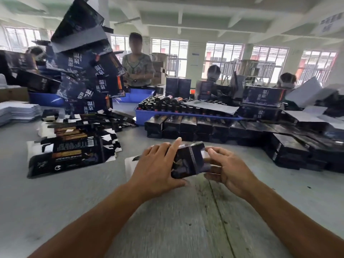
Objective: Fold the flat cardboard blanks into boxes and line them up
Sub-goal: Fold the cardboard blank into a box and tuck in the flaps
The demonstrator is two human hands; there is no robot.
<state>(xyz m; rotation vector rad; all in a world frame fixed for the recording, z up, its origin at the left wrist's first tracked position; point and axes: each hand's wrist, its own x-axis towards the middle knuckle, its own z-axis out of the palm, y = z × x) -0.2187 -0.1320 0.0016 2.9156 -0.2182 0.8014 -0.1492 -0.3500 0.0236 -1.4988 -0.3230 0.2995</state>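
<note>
Both my hands hold a small dark cardboard box (188, 161), partly folded, just above the grey table. My left hand (158, 168) wraps its left side, index finger stretched over the top edge. My right hand (229, 168) grips the right end, fingers curled around it. A fanned stack of flat dark blanks (74, 146) lies on the table to the left. Rows of folded dark boxes (204, 127) stand lined up behind my hands and stretch off to the right (290, 151).
A blue tray (141, 116) full of dark bottles sits behind the box rows. A tall pile of larger printed cartons (87, 71) leans at the left. Several people work at the far side. White sheets (16, 110) lie stacked at far left.
</note>
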